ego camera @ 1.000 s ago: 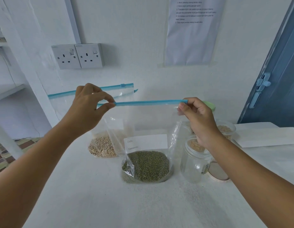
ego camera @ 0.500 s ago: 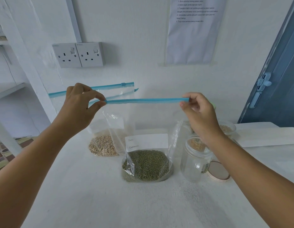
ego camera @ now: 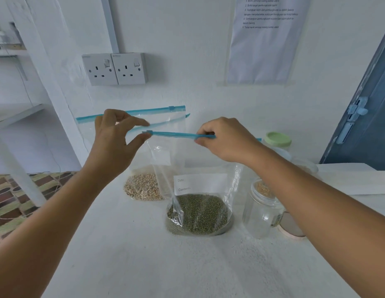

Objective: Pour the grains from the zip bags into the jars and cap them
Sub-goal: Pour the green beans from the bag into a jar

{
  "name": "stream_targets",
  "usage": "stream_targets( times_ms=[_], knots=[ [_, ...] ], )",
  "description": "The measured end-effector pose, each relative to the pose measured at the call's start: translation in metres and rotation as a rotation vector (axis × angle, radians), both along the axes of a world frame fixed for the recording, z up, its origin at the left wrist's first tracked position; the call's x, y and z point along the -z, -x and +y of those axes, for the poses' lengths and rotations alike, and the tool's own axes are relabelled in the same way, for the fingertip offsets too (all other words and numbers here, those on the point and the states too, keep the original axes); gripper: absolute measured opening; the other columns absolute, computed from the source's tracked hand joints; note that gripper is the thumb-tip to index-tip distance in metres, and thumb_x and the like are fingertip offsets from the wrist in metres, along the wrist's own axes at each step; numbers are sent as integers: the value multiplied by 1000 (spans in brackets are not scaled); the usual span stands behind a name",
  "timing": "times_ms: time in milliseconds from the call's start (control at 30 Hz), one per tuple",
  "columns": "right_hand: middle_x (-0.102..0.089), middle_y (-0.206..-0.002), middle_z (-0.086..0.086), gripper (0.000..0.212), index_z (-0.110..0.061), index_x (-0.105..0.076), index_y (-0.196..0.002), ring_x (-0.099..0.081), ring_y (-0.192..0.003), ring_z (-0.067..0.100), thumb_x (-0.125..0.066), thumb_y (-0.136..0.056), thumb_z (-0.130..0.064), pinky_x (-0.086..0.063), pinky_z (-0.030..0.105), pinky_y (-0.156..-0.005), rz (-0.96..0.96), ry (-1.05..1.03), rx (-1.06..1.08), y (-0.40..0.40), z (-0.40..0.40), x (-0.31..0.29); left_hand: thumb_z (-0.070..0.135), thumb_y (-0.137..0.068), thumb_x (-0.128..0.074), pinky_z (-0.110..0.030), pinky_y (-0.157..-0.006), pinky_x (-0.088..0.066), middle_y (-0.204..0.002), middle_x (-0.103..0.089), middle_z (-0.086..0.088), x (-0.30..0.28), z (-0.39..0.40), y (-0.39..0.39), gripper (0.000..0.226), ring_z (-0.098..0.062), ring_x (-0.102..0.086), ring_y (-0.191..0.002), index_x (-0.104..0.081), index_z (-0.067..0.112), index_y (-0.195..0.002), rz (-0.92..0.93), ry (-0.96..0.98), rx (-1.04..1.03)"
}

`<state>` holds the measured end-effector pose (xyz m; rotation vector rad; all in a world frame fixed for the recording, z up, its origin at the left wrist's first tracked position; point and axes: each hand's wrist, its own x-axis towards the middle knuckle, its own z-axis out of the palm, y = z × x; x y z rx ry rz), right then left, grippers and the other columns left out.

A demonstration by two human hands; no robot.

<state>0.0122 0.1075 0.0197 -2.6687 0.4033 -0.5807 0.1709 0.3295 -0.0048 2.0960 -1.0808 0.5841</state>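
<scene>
Pinching green-grain bag's (ego camera: pixel 200 209) blue zip strip (ego camera: pixel 174 134), right hand (ego camera: pixel 226 140)

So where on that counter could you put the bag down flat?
The bare counter in front of the green-grain bag, between the forearms, is free. Behind it is crowded: the pale-grain bag, the clear jar, a lid and more jars by the wall.

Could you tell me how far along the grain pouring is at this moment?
Little looks done: one clear jar stands empty and uncapped, its lid lying beside it. In hand: the right hand pinches the blue zip strip of the green-grain zip bag; the left hand is at its slider. Left: pouring it, the beige-grain bag, and capping.
</scene>
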Motion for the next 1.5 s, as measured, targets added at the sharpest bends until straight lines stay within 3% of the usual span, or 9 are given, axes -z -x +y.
stream_targets(
  times_ms=[100, 167, 267, 400, 633, 733, 833, 1033, 1500],
  knots=[
    [-67, -74, -14, 6, -28, -79, -89, -61, -71, 6, -77, -92, -33, -48, 29, -67, -21, -89, -5, 5, -3, 1, 42, -94, -73, -40, -103, -41, -124, -47, -4, 17, 1, 33, 41, -28, -43, -122, -63, 33, -132, 85, 198, -19],
    [-66, -69, -14, 10, -27, -77, -82, -62, -68, 6, -82, -87, -34, -48, 28, -65, -31, -112, 0, 7, -1, 4, 49, -93, -72, -37, -96, -43, -117, -54, 1, 32, -4, 62, 25, -21, -51, -112, -63, 38, -114, 196, 309, 14],
    [-66, -63, -10, 23, -23, -71, -73, -69, -67, 15, -89, -80, -36, -54, 33, -66, -53, -142, 31, 7, 1, 8, 49, -93, -73, -29, -76, -44, -87, -67, 15, 38, -22, 99, 20, -3, -58, -81, -73, 29, -90, 700, 416, 120],
    [-69, -63, -4, 27, -20, -71, -73, -73, -67, 22, -90, -78, -39, -60, 40, -68, -48, -191, 24, 9, 5, 10, 59, -95, -65, -32, -90, -41, -103, -64, 10, 32, -44, 107, 37, -10, -57, -101, -75, 24, -101, 1217, 515, 81],
    [-70, -65, -6, 28, -20, -77, -80, -65, -60, 6, -89, -78, -45, -40, 12, -52, 56, -316, -79, 20, 7, -2, 27, -105, -56, -26, -75, -39, -90, -59, 9, 26, -53, 98, 18, -9, -50, -85, -68, 14, -101, 1122, 532, 79],
    [-72, -73, 1, 23, -19, -81, -84, -57, -65, 3, -85, -84, -42, -42, 24, -66, 159, -390, -145, 21, 6, -8, 20, -104, -53, -27, -77, -39, -94, -61, 8, 25, -44, 94, 15, -9, -52, -88, -65, 17, -97, 1104, 470, 109],
    [-78, -79, -6, 15, -20, -79, -85, -70, -71, 1, -79, -92, -33, -53, 29, -75, 130, -357, -114, 18, 10, -12, 20, -106, -47, -28, -76, -40, -92, -59, 5, 25, -37, 89, 21, -13, -51, -85, -59, 19, -89, 1064, 428, 138],
    [-77, -77, 1, 18, -9, -74, -84, -76, -61, 17, -72, -96, -23, -51, 15, -63, -82, -328, 35, 8, 11, -29, 27, -111, -43, -36, -76, -44, -72, -61, -2, 16, -25, 77, 34, -22, -57, -75, -54, 16, -81, 949, 534, 216],
    [-78, -78, 1, 17, -5, -74, -86, -77, -64, 18, -71, -95, -19, -57, 31, -82, -239, -468, 97, 20, 5, -45, 28, -111, -46, -28, -69, -41, -70, -49, 3, -27, -51, 49, 35, -10, -41, -62, -48, 19, -77, 1006, 661, 321]
  ],
)
